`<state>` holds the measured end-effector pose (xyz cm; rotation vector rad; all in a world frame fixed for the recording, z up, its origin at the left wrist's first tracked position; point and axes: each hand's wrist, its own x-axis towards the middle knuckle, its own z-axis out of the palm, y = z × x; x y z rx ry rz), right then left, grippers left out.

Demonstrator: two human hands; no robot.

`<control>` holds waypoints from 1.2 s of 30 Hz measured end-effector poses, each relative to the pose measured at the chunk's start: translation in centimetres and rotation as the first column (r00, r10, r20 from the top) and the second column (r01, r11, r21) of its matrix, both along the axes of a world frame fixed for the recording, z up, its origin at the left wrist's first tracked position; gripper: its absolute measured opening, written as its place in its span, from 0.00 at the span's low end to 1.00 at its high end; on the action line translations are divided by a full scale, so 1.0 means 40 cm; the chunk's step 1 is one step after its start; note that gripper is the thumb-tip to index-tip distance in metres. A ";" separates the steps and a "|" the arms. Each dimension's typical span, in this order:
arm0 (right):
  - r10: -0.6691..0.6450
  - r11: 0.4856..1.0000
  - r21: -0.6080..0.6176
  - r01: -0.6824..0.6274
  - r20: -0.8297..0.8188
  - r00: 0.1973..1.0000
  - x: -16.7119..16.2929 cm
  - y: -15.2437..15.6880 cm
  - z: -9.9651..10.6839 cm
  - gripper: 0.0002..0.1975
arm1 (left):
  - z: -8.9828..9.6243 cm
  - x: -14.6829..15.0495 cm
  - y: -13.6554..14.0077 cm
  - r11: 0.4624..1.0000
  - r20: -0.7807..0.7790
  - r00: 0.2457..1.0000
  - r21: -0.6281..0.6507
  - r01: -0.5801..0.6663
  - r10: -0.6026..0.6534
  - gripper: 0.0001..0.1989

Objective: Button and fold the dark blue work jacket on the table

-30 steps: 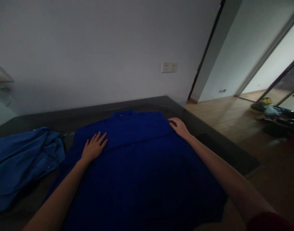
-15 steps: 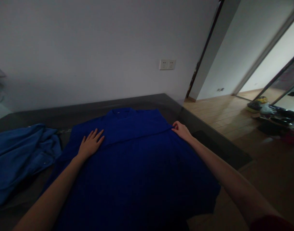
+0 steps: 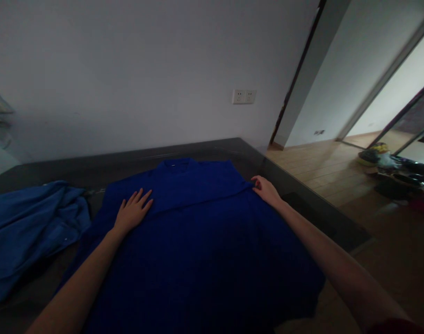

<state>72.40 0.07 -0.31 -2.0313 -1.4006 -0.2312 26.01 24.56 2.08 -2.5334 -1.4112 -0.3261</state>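
A dark blue shirt (image 3: pixel 198 232) lies spread out, its collar (image 3: pixel 177 162) at the far side and its lower part hanging over the near edge. A crease runs across it below the collar. My left hand (image 3: pixel 132 211) rests flat on the shirt's left part, palm down with the fingers spread. At the right edge, where the crease ends, my right hand (image 3: pixel 265 190) pinches the cloth between thumb and fingers. The shirt's near part is too dark to make out in detail.
The shirt lies on a dark table (image 3: pixel 229 147) against a white wall (image 3: pixel 145 83). Left of it is a lighter blue garment (image 3: pixel 34 227), loosely heaped. A double socket (image 3: pixel 244 96) is on the wall. Bags and other items (image 3: pixel 389 162) lie on the floor at right.
The view has shifted slightly, so everything sits a little lower and further right. Both hands keep their places on the shirt.
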 end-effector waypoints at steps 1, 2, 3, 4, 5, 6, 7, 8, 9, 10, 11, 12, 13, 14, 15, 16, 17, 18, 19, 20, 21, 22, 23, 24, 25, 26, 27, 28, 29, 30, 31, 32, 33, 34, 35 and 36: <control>0.013 1.000 0.003 -0.013 0.034 0.999 -0.005 0.002 0.003 0.17 | -0.002 -0.001 0.001 1.000 0.004 1.000 0.004 0.002 -0.002 0.28; 0.025 1.000 0.001 -0.025 0.082 0.996 -0.010 0.005 0.006 0.16 | -0.004 -0.001 0.003 1.000 0.008 1.000 0.011 0.005 -0.005 0.28; 0.031 1.000 -0.010 -0.030 0.145 0.989 -0.015 0.009 0.008 0.15 | -0.005 -0.002 0.004 1.000 0.011 1.000 0.016 0.007 -0.007 0.28; 0.034 0.999 -0.026 -0.029 0.213 0.977 -0.020 0.012 0.009 0.14 | -0.007 -0.003 0.006 1.000 0.012 1.000 0.022 0.010 -0.010 0.28; 0.034 0.999 -0.044 -0.023 0.274 0.961 -0.024 0.016 0.010 0.14 | -0.008 -0.003 0.008 1.000 0.012 1.000 0.023 0.010 -0.010 0.28; 0.033 0.998 -0.062 -0.014 0.319 0.947 -0.028 0.019 0.010 0.14 | -0.009 -0.004 0.009 1.000 0.011 1.000 0.020 0.008 -0.008 0.28; 0.030 0.997 -0.075 -0.005 0.344 0.939 -0.031 0.021 0.010 0.13 | -0.009 -0.004 0.010 1.000 0.010 1.000 0.015 0.005 -0.005 0.28; 0.026 0.997 -0.081 0.004 0.355 0.935 -0.033 0.022 0.009 0.13 | -0.008 -0.003 0.010 1.000 0.009 1.000 0.010 0.003 -0.003 0.28; 0.021 0.996 -0.083 0.009 0.359 0.933 -0.035 0.023 0.007 0.12 | -0.007 -0.003 0.010 1.000 0.010 1.000 0.005 0.001 -0.001 0.28; 0.015 0.997 -0.082 0.016 0.360 0.933 -0.036 0.023 0.006 0.12 | -0.005 -0.002 0.009 1.000 0.013 1.000 0.002 -0.001 0.001 0.28; 0.005 0.997 -0.078 0.025 0.363 0.932 -0.037 0.023 0.005 0.11 | -0.003 -0.001 0.008 1.000 0.017 1.000 0.000 -0.004 0.004 0.28; -0.007 0.997 -0.073 0.037 0.366 0.930 -0.039 0.023 0.005 0.11 | -0.001 0.000 0.006 1.000 0.020 1.000 -0.002 -0.006 0.006 0.28; -0.019 0.997 -0.068 0.048 0.369 0.929 -0.040 0.022 0.004 0.11 | 0.000 0.002 0.004 1.000 0.022 1.000 -0.007 -0.010 0.010 0.28; -0.031 0.996 -0.062 0.058 0.372 0.928 -0.041 0.022 0.004 0.11 | 0.002 0.003 0.002 1.000 0.023 1.000 -0.011 -0.014 0.014 0.28; -0.042 0.996 -0.057 0.068 0.376 0.926 -0.042 0.022 0.005 0.10 | 0.003 0.003 0.000 1.000 0.023 1.000 -0.014 -0.016 0.016 0.28; -0.051 0.996 -0.054 0.077 0.380 0.924 -0.042 0.022 0.006 0.10 | 0.004 0.003 -0.001 1.000 0.022 1.000 -0.017 -0.017 0.018 0.28; -0.058 0.995 -0.053 0.085 0.384 0.921 -0.042 0.022 0.006 0.10 | 0.004 0.003 -0.001 1.000 0.020 1.000 -0.018 -0.020 0.020 0.28; -0.063 0.995 -0.053 0.090 0.389 0.919 -0.043 0.022 0.007 0.09 | 0.004 0.003 -0.002 1.000 0.020 1.000 -0.018 -0.021 0.021 0.28; -0.066 0.994 -0.054 0.095 0.395 0.916 -0.043 0.022 0.008 0.09 | 0.004 0.003 -0.001 1.000 0.020 1.000 -0.015 -0.020 0.020 0.28; -0.068 0.994 -0.056 0.099 0.402 0.913 -0.043 0.022 0.009 0.09 | 0.003 0.003 -0.001 1.000 0.022 1.000 -0.011 -0.018 0.018 0.28; -0.070 0.993 -0.058 0.102 0.409 0.910 -0.043 0.021 0.011 0.08 | 0.003 0.002 -0.001 1.000 0.023 1.000 -0.007 -0.013 0.013 0.28; -0.070 0.992 -0.062 0.105 0.418 0.906 -0.043 0.020 0.012 0.08 | 0.003 0.002 -0.002 1.000 0.023 1.000 -0.003 -0.008 0.008 0.28; -0.068 0.992 -0.068 0.107 0.427 0.902 -0.044 0.019 0.013 0.08 | 0.003 0.002 -0.002 1.000 0.023 1.000 -0.001 -0.004 0.004 0.28; -0.064 0.991 -0.076 0.108 0.438 0.897 -0.045 0.018 0.015 0.08 | 0.003 0.002 -0.003 1.000 0.023 1.000 -0.001 -0.002 0.002 0.28; -0.058 0.991 -0.085 0.108 0.449 0.892 -0.046 0.017 0.017 0.09 | 0.003 0.002 -0.004 1.000 0.023 1.000 -0.003 -0.001 0.001 0.28; -0.048 0.990 -0.096 0.103 0.462 0.886 -0.046 0.015 0.018 0.09 | 0.003 0.003 -0.004 1.000 0.024 1.000 -0.004 0.001 -0.001 0.28; -0.032 0.989 -0.109 0.095 0.474 0.880 -0.047 0.013 0.020 0.09 | 0.003 0.003 -0.004 1.000 0.026 1.000 -0.003 0.004 -0.004 0.28; -0.013 0.989 -0.123 0.084 0.487 0.873 -0.047 0.010 0.020 0.09 | 0.003 0.002 -0.005 1.000 0.029 1.000 -0.001 0.006 -0.006 0.28; 0.009 0.988 -0.138 0.069 0.499 0.866 -0.046 0.007 0.019 0.10 | 0.003 0.002 -0.004 1.000 0.030 1.000 0.001 0.009 -0.009 0.28; 0.033 0.987 -0.153 0.053 0.510 0.860 -0.045 0.003 0.017 0.11 | 0.003 0.002 -0.004 1.000 0.031 0.999 0.002 0.010 -0.010 0.28; 0.055 0.985 -0.166 0.037 0.518 0.854 -0.042 -0.002 0.013 0.12 | 0.003 0.002 -0.003 1.000 0.030 1.000 -0.002 0.007 -0.007 0.28; 0.077 0.984 -0.178 0.021 0.526 0.847 -0.039 -0.008 0.009 0.13 | 0.003 0.002 -0.003 1.000 0.029 1.000 -0.007 0.002 -0.002 0.28; 0.098 0.982 -0.188 0.006 0.536 0.839 -0.036 -0.014 0.003 0.15 | 0.003 0.001 -0.002 1.000 0.030 1.000 -0.013 0.000 0.001 0.29; 0.118 0.980 -0.197 -0.009 0.545 0.830 -0.032 -0.021 -0.004 0.17 | 0.003 0.001 -0.001 1.000 0.033 0.999 -0.018 -0.001 0.001 0.29; 0.134 0.978 -0.205 -0.022 0.553 0.822 -0.028 -0.028 -0.010 0.18 | 0.002 0.001 -0.001 1.000 0.037 0.999 -0.022 0.000 0.000 0.29; 0.147 0.977 -0.212 -0.032 0.557 0.817 -0.024 -0.035 -0.016 0.19 | 0.002 0.001 0.000 1.000 0.042 0.999 -0.026 0.001 0.000 0.29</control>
